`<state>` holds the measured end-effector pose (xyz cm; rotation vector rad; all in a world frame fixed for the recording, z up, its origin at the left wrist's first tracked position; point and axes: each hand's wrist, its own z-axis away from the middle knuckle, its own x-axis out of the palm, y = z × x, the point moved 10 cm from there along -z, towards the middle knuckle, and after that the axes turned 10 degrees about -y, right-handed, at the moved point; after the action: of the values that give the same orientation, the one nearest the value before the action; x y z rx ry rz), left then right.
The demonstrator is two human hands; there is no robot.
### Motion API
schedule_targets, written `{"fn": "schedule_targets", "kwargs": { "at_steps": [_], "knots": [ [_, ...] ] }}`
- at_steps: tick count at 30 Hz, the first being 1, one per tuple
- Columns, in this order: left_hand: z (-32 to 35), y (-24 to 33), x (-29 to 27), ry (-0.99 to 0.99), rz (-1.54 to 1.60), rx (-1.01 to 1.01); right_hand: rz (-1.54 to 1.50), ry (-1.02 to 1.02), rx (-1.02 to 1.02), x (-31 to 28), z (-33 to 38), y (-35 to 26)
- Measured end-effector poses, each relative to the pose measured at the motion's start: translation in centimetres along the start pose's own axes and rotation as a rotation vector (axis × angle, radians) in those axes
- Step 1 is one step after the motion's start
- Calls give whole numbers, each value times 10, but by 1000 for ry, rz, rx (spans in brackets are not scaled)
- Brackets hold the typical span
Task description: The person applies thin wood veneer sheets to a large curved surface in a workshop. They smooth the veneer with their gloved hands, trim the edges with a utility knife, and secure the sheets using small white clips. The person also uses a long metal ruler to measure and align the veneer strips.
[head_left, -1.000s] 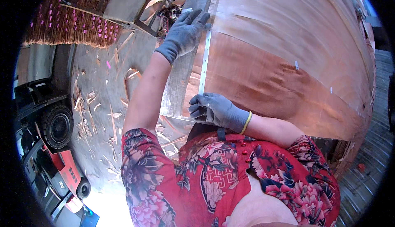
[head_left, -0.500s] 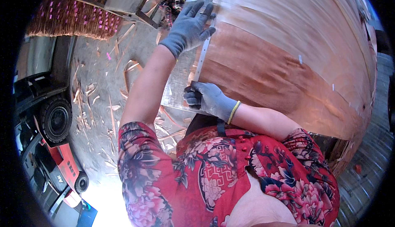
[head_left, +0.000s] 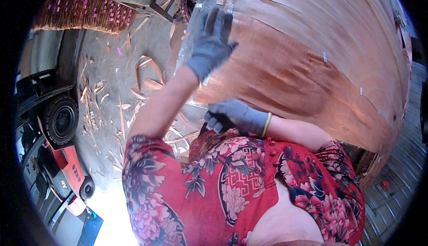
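A wide stack of thin reddish-brown wood veneer sheets (head_left: 276,63) lies before me. My left hand (head_left: 211,45), in a grey glove, is over the sheet's left edge with its fingers stretched out, slightly blurred. Beneath it a narrow white perforated tape (head_left: 230,6) shows in part along that edge; the hand hides the rest. My right hand (head_left: 238,116), in a grey glove with a yellow cuff and dark fingertips, is closed near my body, just off the sheet's near edge. Whatever its curled fingers hold, if anything, is hidden.
Torn veneer scraps (head_left: 149,70) litter the concrete floor on the left. A red and black wheeled vehicle (head_left: 71,170) stands at the lower left. Bundled brown veneer with pink marks (head_left: 84,10) is at the far left, next to a wooden frame (head_left: 145,10).
My right hand has drawn back from the veneer's edge toward my body, still closed. My left hand has shifted slightly nearer, and the tape between the hands is now mostly covered.
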<state>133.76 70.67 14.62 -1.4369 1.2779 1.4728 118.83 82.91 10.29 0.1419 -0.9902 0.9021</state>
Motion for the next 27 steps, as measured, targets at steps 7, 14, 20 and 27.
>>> {"fn": "schedule_targets", "kwargs": {
  "at_steps": [7,14,20,27],
  "knots": [
    [54,29,29,-64,68,-70,-93,-23,-127,-16,40,-35],
    [-12,19,-20,110,76,-98,260,312,-588,-74,117,-101],
    [-63,-15,43,-172,-38,-246,1671,1380,-847,-78,211,-135],
    [-57,-7,30,-86,-64,-196,1805,1507,-779,-99,195,-127]
  ]
}}
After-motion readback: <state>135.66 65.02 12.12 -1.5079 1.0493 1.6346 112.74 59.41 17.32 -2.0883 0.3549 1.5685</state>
